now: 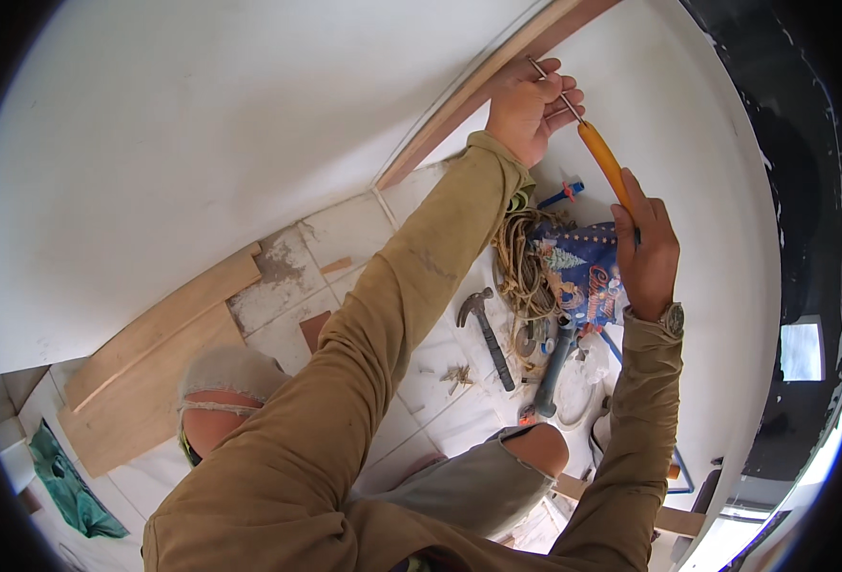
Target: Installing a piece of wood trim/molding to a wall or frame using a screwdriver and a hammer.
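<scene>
A screwdriver [604,157] with a long orange handle and a thin metal shaft slants up toward a wooden strip [469,91] fixed along the white wall. My right hand [648,250] is wrapped round the lower end of the handle. Higher up, my left hand [524,112] steadies the shaft between thumb and fingers, close against the strip. The tip lies by the strip's edge; whether it touches a screw there is too small to tell.
On the tiled floor lie a claw hammer [486,336], a rope coil [519,267], a blue printed bag [578,272], a grey-handled tool [556,367] and a small pile of screws [458,376]. Wooden boards [154,381] lean at left, near a green cloth [70,484]. My knees are below.
</scene>
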A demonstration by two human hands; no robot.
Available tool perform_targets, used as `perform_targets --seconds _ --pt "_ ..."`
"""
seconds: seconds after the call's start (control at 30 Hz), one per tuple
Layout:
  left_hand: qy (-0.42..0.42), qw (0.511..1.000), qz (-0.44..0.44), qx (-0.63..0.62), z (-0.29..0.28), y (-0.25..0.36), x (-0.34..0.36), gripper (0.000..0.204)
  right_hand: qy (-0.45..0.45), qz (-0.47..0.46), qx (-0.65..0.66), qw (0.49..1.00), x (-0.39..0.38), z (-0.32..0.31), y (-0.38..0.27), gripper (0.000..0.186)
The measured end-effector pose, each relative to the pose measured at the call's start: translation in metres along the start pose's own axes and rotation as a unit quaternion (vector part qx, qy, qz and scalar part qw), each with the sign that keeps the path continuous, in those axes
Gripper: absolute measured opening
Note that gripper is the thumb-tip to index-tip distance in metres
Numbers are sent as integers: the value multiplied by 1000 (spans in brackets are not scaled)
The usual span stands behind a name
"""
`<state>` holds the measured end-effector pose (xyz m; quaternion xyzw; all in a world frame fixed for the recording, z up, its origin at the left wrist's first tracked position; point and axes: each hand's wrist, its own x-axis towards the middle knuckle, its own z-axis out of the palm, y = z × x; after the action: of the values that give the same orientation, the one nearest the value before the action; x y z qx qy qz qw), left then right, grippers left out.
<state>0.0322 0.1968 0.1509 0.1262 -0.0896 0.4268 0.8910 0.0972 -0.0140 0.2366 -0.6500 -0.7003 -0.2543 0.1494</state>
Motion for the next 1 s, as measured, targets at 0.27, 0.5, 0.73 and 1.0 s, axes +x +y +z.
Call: perform_targets --seconds 0.27,0.5,0.73,1.0 --pt "15 999 7 -38 -1 -7 -3 29 -80 470 454 753 17 -20 -9 37" --pt "35 997 -8 -64 12 -13 -4 29 -42 508 406 759 14 -28 -6 39" --pt "60 997 22 -41 16 -13 -4 29 15 -16 -37 999 -4 -3 8 40" --pt "15 999 9 -48 2 -15 -9 30 -35 418 336 843 17 -15 -14 37"
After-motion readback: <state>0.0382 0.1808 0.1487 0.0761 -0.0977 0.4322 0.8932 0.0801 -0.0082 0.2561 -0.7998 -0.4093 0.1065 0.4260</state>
